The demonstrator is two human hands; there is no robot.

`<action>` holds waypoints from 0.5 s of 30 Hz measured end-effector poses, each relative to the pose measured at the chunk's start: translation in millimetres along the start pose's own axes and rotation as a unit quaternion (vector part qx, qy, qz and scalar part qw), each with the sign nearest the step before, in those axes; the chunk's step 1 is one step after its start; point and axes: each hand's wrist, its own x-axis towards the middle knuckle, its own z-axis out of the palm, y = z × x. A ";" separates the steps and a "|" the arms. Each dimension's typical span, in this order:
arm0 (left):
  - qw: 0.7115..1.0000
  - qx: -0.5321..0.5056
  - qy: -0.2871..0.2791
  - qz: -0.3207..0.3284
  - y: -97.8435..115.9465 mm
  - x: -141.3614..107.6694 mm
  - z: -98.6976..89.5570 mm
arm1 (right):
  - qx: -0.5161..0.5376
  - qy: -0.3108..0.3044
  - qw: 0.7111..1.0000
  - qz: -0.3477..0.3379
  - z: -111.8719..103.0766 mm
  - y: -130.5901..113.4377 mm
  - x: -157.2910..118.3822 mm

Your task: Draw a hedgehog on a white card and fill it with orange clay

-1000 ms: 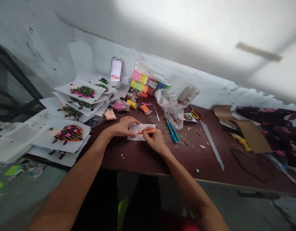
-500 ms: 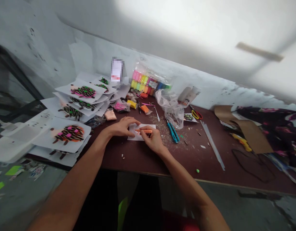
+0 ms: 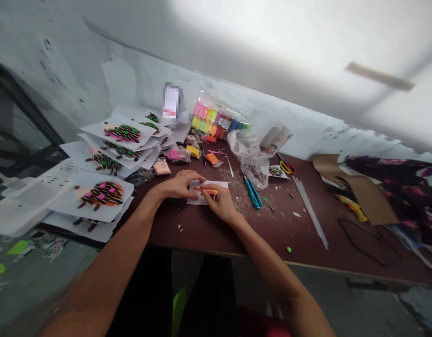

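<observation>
Worktop (image 3: 188,238), dark maroon, one, strewn with crumbs. Left to right: decorated paper sheets (image 3: 103,196), at least six visible, overlapping in a loose pile, with brown, pink, green or orange clay designs. Behind them, one pixelated card (image 3: 171,101) stands near the wall. One peach clay packet (image 3: 161,167), one pink clay packet (image 3: 177,155) and one yellow clay block (image 3: 192,151) lie beyond the hands. Left hand (image 3: 179,185): one, grip wide, fingers spread and resting on the left edge of the white card (image 3: 216,187). Card: one, flat on the worktop between both hands. Right hand (image 3: 219,202): one, grip narrow, holding one orange clay strip (image 3: 207,191) against the card. Further back: one clay multipack (image 3: 219,122), one orange clay piece (image 3: 212,159), one clear plastic bag (image 3: 249,159). To the right: blue scissors (image 3: 253,193), one pair; red-and-yellow scissors (image 3: 287,167), one pair; one long plastic strip (image 3: 310,211); one green clay bead (image 3: 288,249); one yellow tool (image 3: 353,208), kind unclear; one brown card sheet (image 3: 356,189); one floral cloth (image 3: 395,192).
</observation>
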 end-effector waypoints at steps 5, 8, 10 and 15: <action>1.000 0.001 -0.002 0.006 1.4 -0.1 -0.6 | 0.003 -0.002 1.000 0.006 -1.5 -1.3 -0.1; 1.000 0.002 -0.003 0.001 3.4 -0.4 -1.5 | 0.008 -0.004 1.000 0.010 -3.2 -3.1 -0.3; 1.000 0.002 -0.004 -0.002 4.1 -0.6 -1.9 | 0.008 -0.005 1.000 0.008 -4.3 -4.4 -0.4; 1.000 -0.005 -0.007 -0.004 3.6 -1.0 -2.0 | 0.008 0.000 1.000 0.010 -4.7 -5.6 -0.7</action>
